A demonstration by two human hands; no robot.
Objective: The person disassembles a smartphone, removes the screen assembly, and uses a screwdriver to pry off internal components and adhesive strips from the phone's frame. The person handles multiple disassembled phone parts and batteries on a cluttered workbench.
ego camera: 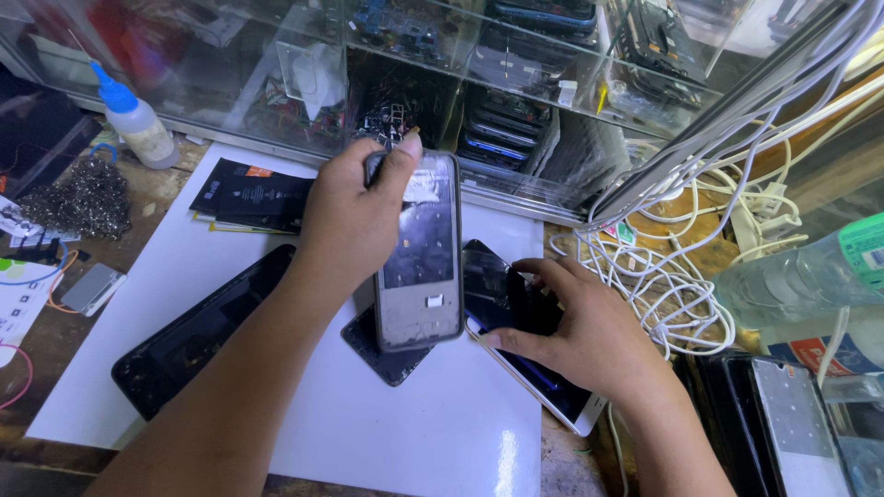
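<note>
Grey stripped phone frame [419,253] gripped in left hand [345,221]; black glass panel [502,294] pinched by right hand [580,336]; nothing joined yet.

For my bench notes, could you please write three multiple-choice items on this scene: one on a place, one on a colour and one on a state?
1. Where does the squeeze bottle stand?
A. far left, by the glass case
B. on the white mat
C. among the cables

2. What colour is the bottle's cap?
A. red
B. blue
C. black

3. What is the left hand doing?
A. resting flat on the mat
B. holding a phone frame up off the mat
C. pulling a cable

Answers:
1 A: it stands off the mat at the far left, before the glass case.
2 B: the pointed cap is blue.
3 B: its fingers wrap the frame's top end, while the right hand grips a dark phone beside it.
</note>
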